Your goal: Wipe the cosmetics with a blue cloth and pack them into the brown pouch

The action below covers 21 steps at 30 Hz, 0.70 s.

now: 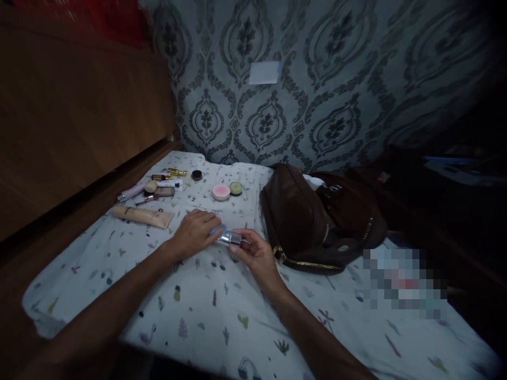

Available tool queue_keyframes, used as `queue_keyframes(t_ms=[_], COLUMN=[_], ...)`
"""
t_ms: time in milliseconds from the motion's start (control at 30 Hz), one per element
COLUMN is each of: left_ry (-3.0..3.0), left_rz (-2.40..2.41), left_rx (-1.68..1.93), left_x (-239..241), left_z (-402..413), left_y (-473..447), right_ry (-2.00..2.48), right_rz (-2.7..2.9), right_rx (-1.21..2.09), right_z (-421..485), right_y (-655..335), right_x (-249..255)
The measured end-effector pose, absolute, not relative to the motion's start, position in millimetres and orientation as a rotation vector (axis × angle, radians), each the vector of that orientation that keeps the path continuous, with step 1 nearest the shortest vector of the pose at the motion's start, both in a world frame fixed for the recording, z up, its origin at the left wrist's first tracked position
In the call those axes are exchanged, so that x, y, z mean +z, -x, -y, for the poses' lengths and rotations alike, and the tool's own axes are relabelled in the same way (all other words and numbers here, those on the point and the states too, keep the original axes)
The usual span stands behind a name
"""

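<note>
Between my hands, low over the patterned white cloth (206, 306), is a small cosmetic container (230, 238) with a shiny silver middle and a bluish part at its left. My left hand (195, 233) is closed around the bluish end. The silver end is pinched by the fingers of my right hand (259, 257). Its exact kind is hard to make out in the dim light. Just left of my left hand lies a beige squeeze tube (142, 215). Beyond my hands sit a round pink compact (221, 192) and a small green round jar (236, 188).
An open brown bag (295, 211) with gold zippers stands right of my hands. At the back left are several cosmetics, including a white tube (168, 184), a gold tube (176, 172) and a dark round lid (197, 174). A wooden cabinet (87, 105) borders the left; wallpaper (265, 121) rises behind.
</note>
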<state>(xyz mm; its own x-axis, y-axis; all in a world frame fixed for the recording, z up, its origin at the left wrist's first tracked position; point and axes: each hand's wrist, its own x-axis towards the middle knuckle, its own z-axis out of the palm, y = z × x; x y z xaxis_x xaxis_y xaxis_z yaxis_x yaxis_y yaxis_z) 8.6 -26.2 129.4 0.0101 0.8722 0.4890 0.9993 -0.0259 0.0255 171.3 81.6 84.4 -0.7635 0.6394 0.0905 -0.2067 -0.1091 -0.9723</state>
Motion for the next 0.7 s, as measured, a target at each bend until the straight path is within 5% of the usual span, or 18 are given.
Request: queue_keyframes(t_ms=[267, 500, 700], left_ry=[1.547, 1.737, 2.107], left_rz=[2.462, 2.258, 2.168], left_rx=[-0.700, -1.000, -0.735], left_x=[138, 139, 109], left_z=[35, 34, 24], left_y=[27, 10, 1], right_ry=[0.498, 0.373, 0.422], right_rz=[1.651, 1.732, 1.786], right_rx=[1.855, 1.689, 1.685], right_z=[-82, -88, -92], right_y=[-173, -172, -171], right_x=[87, 79, 72])
